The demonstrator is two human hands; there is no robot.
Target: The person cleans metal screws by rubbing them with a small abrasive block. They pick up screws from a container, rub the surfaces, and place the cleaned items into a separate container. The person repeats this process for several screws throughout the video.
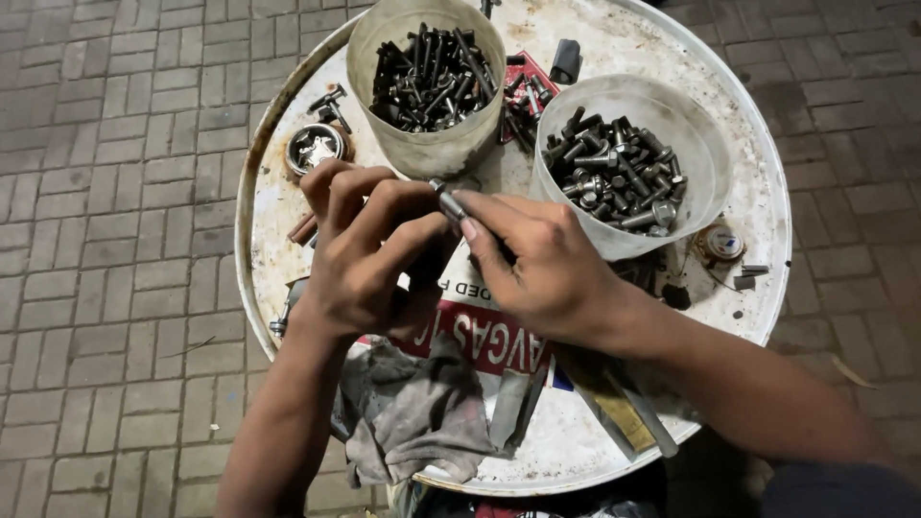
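Head view: both hands, left hand (pixel 360 254) and right hand (pixel 537 264), pinch a bolt (pixel 448 201) at 12 o'clock; a slipping grip could drop it among the bench (pixel 748 144) clutter

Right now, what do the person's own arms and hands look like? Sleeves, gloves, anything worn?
Both are bare: the left hand and the right hand have no gloves, and no rings, watch or bands show. The left forearm is uncovered down to the frame's lower edge. The right forearm is bare too, until a dark sleeve shows at the bottom right corner. The fingers look smudged with grime.
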